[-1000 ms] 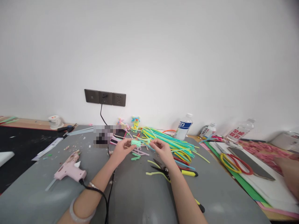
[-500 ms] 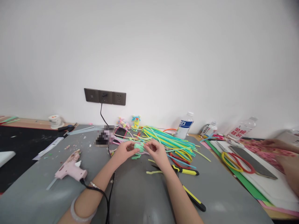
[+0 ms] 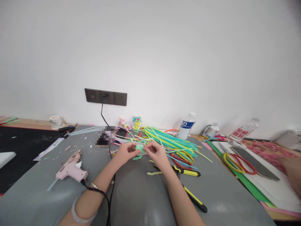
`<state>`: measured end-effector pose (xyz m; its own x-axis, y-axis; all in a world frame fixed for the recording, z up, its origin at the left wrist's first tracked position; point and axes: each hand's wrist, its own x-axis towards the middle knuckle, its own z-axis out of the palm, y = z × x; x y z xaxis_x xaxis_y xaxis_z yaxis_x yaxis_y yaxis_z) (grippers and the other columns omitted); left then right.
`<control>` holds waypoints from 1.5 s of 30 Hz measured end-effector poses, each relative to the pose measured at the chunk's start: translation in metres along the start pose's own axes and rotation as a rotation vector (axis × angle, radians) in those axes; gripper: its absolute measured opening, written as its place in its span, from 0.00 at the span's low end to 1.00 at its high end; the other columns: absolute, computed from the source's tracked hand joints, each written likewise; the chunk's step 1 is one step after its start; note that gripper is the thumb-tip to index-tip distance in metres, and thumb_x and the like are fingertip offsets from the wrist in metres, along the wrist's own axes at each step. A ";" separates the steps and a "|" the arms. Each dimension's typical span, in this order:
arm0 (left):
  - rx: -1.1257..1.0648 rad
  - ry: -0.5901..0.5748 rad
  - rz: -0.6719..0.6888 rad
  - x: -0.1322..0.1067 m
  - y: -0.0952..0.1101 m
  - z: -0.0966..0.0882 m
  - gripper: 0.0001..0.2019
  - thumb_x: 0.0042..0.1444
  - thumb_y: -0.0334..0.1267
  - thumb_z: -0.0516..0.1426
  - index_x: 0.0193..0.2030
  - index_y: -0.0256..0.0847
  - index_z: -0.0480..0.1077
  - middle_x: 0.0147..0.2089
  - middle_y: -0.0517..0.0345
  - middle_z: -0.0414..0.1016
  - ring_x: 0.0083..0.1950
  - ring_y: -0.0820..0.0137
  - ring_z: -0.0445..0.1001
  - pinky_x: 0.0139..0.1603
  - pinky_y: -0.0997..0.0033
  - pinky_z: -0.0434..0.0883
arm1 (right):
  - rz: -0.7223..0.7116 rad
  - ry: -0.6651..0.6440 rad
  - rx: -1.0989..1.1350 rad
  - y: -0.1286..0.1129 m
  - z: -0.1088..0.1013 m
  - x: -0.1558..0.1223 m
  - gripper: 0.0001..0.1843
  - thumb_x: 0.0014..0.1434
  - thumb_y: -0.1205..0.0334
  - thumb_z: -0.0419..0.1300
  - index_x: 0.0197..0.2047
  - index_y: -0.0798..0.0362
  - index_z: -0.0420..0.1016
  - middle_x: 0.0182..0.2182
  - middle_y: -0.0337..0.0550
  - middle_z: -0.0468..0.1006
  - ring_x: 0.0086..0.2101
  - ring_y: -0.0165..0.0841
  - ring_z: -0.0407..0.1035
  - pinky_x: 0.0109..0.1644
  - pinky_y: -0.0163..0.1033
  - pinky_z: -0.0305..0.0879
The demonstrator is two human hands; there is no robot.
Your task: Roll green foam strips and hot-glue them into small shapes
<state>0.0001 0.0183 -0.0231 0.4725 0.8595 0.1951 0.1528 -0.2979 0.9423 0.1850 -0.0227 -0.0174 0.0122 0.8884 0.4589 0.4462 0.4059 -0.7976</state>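
My left hand [image 3: 127,152] is closed, pinching a mint-green fuzzy figure [image 3: 139,148] that looks bent from pipe cleaners. From the other side, the thumb and fingertips of my right hand [image 3: 157,153] are pressed together at its edge. A green length [image 3: 137,158] hangs below the figure. Just behind and to the right lies a spread bundle of green, blue and yellow pipe cleaners [image 3: 171,141]. Pliers with yellow and black handles [image 3: 190,172] rest beside my right wrist. Two small finished figures, one pink [image 3: 124,123] and one yellow and blue [image 3: 136,123], stand near the wall.
A pink glue gun [image 3: 71,169] lies at the left, its black cord [image 3: 109,201] running past my left forearm. A bottle [image 3: 186,126] stands behind the bundle. At the right are scissors [image 3: 240,163], paper sheets [image 3: 277,194], pink pieces [image 3: 261,150] and another person's hand [image 3: 291,166].
My hands keep almost the same place around the green figure, with a slight shift of my right fingertips. At the far right, the other person's hand has moved down and toward the edge.
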 end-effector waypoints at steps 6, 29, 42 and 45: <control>-0.003 0.001 -0.002 0.000 -0.001 0.000 0.15 0.50 0.48 0.62 0.34 0.36 0.72 0.28 0.58 0.72 0.30 0.70 0.69 0.32 0.73 0.66 | 0.020 0.005 0.038 0.003 0.002 0.001 0.15 0.55 0.50 0.63 0.28 0.53 0.74 0.22 0.37 0.67 0.23 0.29 0.57 0.28 0.35 0.57; -0.056 -0.011 0.045 -0.002 0.002 0.000 0.18 0.48 0.48 0.65 0.39 0.36 0.78 0.33 0.53 0.78 0.32 0.67 0.73 0.33 0.71 0.70 | -0.039 -0.109 0.083 -0.008 -0.005 0.000 0.11 0.59 0.53 0.60 0.33 0.52 0.74 0.26 0.37 0.63 0.27 0.31 0.58 0.32 0.36 0.56; -0.078 -0.061 0.013 -0.001 0.001 0.000 0.18 0.48 0.48 0.65 0.39 0.35 0.78 0.33 0.54 0.76 0.31 0.68 0.72 0.33 0.72 0.69 | -0.074 -0.107 0.121 -0.009 -0.007 0.000 0.11 0.60 0.53 0.61 0.34 0.52 0.76 0.26 0.38 0.63 0.28 0.32 0.58 0.33 0.37 0.56; -0.070 -0.074 0.011 -0.001 0.000 0.000 0.18 0.49 0.49 0.64 0.39 0.35 0.77 0.33 0.54 0.76 0.32 0.69 0.72 0.33 0.72 0.69 | -0.072 -0.115 0.112 -0.008 -0.007 0.000 0.11 0.60 0.53 0.61 0.34 0.52 0.77 0.27 0.39 0.64 0.29 0.32 0.59 0.33 0.37 0.56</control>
<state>-0.0007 0.0171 -0.0231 0.5374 0.8224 0.1868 0.0878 -0.2748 0.9575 0.1874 -0.0276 -0.0081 -0.1211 0.8722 0.4739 0.3393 0.4850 -0.8060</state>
